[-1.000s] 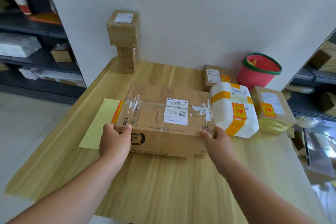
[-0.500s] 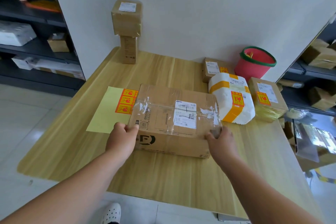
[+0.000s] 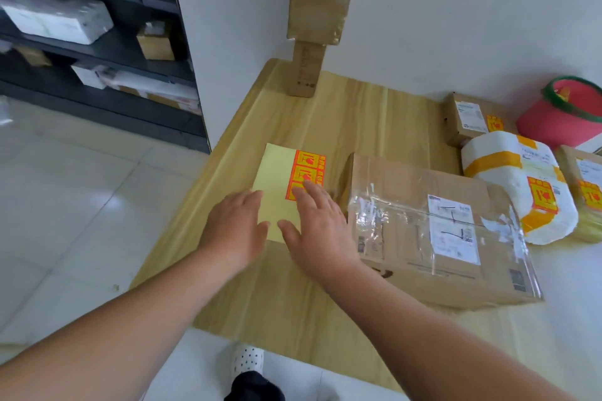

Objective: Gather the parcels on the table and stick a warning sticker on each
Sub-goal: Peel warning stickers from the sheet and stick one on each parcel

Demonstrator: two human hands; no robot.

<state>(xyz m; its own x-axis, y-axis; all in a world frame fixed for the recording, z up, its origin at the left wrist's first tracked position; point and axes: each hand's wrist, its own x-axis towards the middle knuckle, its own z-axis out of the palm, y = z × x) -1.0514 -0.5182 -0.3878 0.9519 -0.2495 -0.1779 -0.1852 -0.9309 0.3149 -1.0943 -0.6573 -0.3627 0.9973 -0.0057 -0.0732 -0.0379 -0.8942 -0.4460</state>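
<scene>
A pale wood-grain bench [image 3: 358, 114] stands against a smooth white wall [image 3: 423, 26]. Dark shelving [image 3: 97, 52] rises at the left over glossy floor tiles [image 3: 81, 205]. The left hand [image 3: 234, 228] and right hand [image 3: 319, 231] spread flat, fingers released, over the yellow sticker sheet [image 3: 273, 179], just left of a tape-wrapped rectangular cardboard parcel [image 3: 423, 221].

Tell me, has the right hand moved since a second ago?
Yes. The right hand left the big box's right end and crossed to the left, its fingers now over the sticker sheet beside the box.
</scene>
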